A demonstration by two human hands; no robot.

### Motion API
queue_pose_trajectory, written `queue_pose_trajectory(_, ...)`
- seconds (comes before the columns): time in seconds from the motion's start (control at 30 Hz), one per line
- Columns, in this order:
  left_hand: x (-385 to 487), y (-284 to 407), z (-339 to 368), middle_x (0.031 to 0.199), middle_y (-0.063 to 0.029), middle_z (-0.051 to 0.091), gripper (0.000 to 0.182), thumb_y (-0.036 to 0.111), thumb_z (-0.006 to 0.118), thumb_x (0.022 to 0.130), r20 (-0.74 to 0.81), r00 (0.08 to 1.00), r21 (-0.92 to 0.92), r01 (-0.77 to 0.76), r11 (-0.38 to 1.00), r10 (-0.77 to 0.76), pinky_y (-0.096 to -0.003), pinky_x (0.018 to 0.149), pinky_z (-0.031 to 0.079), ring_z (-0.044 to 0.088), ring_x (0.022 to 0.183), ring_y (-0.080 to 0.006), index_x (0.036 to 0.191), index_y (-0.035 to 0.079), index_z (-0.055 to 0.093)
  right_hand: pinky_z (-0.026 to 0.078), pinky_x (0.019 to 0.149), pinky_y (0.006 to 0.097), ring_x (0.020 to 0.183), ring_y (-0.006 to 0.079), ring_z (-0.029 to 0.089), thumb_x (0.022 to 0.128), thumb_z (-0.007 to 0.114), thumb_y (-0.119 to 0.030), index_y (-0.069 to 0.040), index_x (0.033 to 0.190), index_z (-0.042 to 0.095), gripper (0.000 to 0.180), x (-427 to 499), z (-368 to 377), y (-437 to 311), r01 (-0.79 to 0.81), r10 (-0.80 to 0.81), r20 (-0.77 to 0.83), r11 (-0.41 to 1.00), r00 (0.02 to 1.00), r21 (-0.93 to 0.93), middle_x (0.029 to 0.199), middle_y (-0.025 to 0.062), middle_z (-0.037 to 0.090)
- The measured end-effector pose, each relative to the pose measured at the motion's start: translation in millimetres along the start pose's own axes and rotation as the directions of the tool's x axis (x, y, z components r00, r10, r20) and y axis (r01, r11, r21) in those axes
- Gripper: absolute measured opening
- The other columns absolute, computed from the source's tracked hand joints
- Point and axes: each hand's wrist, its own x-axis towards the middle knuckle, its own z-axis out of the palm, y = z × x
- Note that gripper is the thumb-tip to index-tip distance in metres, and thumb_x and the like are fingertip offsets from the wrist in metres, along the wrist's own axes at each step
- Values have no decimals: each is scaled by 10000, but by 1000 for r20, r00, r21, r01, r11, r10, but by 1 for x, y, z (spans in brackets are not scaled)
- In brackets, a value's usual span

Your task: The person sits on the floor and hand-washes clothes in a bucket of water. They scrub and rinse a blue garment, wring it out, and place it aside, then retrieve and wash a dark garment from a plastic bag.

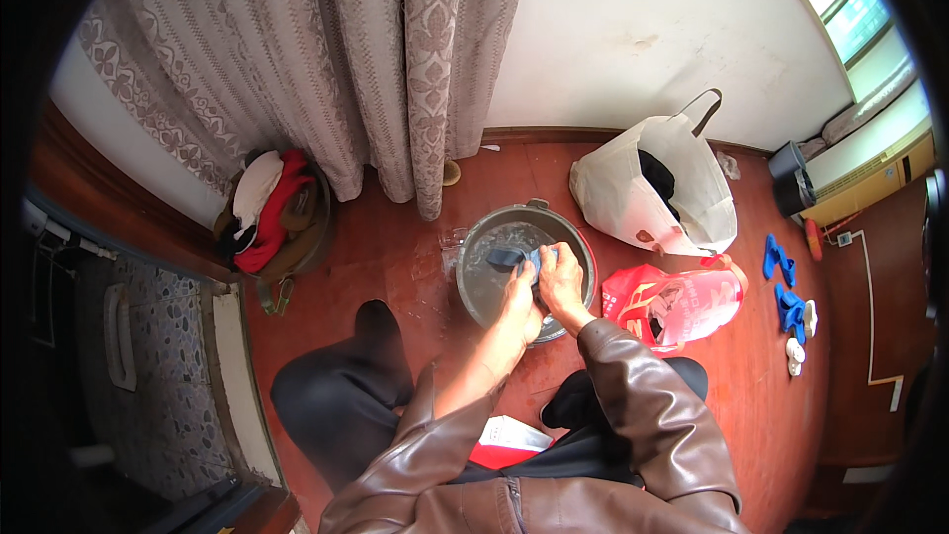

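Observation:
Between my knees stands a round grey basin point(474, 289) holding cloudy, sudsy water. Over it, my left hand point(523, 304) and my right hand point(561, 278) are together, gripping a wet blue-grey cloth point(508, 259). One end of the cloth sticks out to the left, above the water. The rest is bunched between my fingers and partly hidden by them. My right hand lies over the top of the bunch, and my left hand closes on it from the near left side.
Right of the basin are a white bag point(608, 182) with dark cloth inside and a red printed bag point(697, 304). A tub of clothes point(274, 215) stands by the curtain point(371, 67). Blue slippers point(792, 311) lie far right. A red-and-white box point(511, 441) sits between my legs.

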Motion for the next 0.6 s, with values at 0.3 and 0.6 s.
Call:
queue_pose_trajectory(0.3, 17, 18, -16, 1103, -99, 625, 369, 348, 456, 1004, -164, 984, 31, -67, 997, 71, -389, 880, 498, 599, 973, -211, 1184, 49, 577, 470, 699, 528, 799, 488, 614, 950, 523, -308, -27, 884, 570, 293, -14, 13, 0, 132, -148, 108, 981, 983, 142, 808, 273, 638)
queue_pose_trajectory(0.6, 24, 15, -15, 1105, -96, 624, 423, 423, 468, 982, -11, 995, -52, 97, 994, -97, -390, 960, 466, 592, 1054, -246, 1142, 50, 585, 455, 687, 477, 763, 428, 609, 967, 484, -352, -15, 824, 584, 380, -9, 16, 14, -66, 44, 105, 973, 993, 220, 780, 244, 622)
